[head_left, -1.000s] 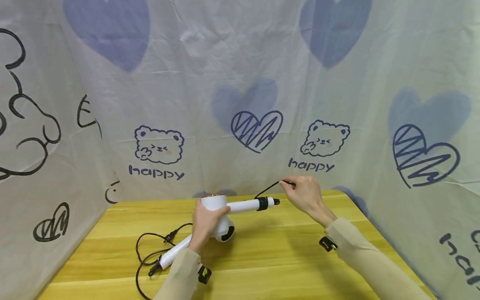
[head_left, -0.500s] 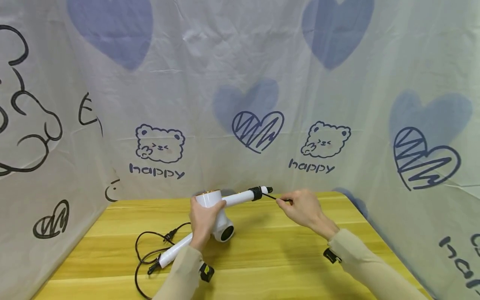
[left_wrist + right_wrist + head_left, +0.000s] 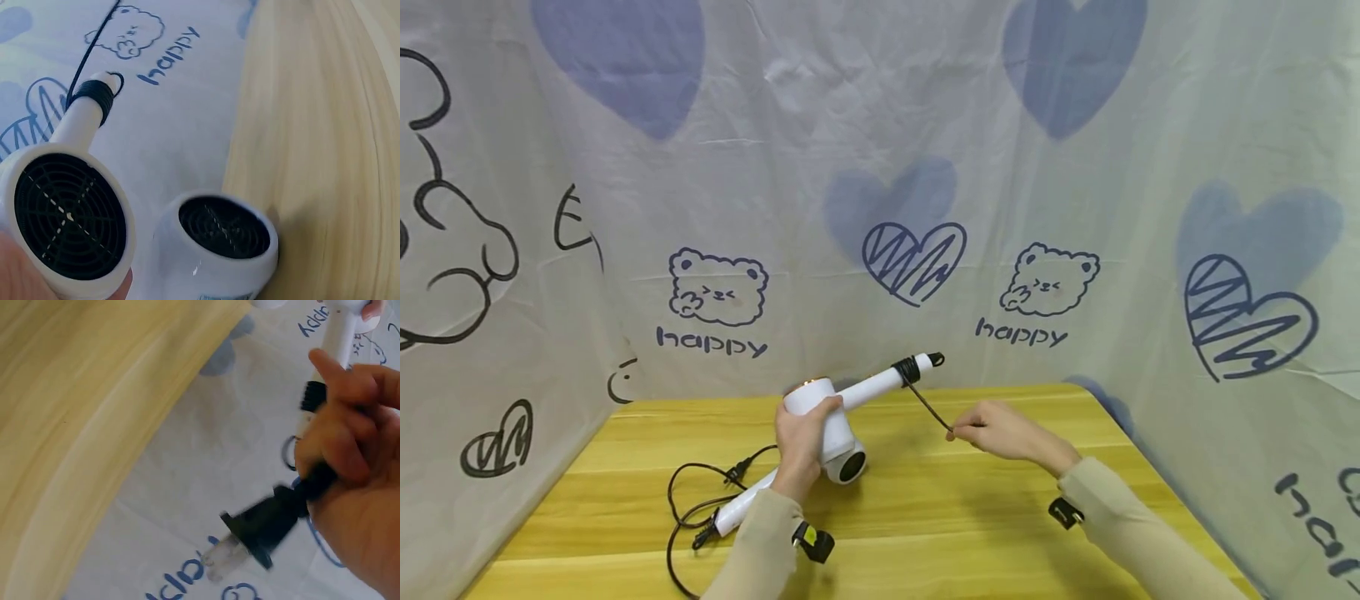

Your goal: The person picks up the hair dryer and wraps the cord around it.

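A white hair dryer is raised off the table, its head gripped by my left hand. Black cord is wound in several turns round its handle, near the hanging loop. From there a taut stretch slants down to my right hand, which pinches the cord. In the right wrist view, the two-pin plug sticks out below the curled fingers. The left wrist view shows the dark round grille of the held dryer. Beside it lies a second white hair dryer, partly hidden by my left arm in the head view.
The second dryer's black cord lies in loose loops on the left of the yellow wood-grain table, its plug nearby. A pale printed curtain stands close behind the table and along both sides.
My right hand has swung down and towards me, carrying the cord round to the near side of the handle. The held dryer's handle end has tilted upward. The second dryer has not moved.
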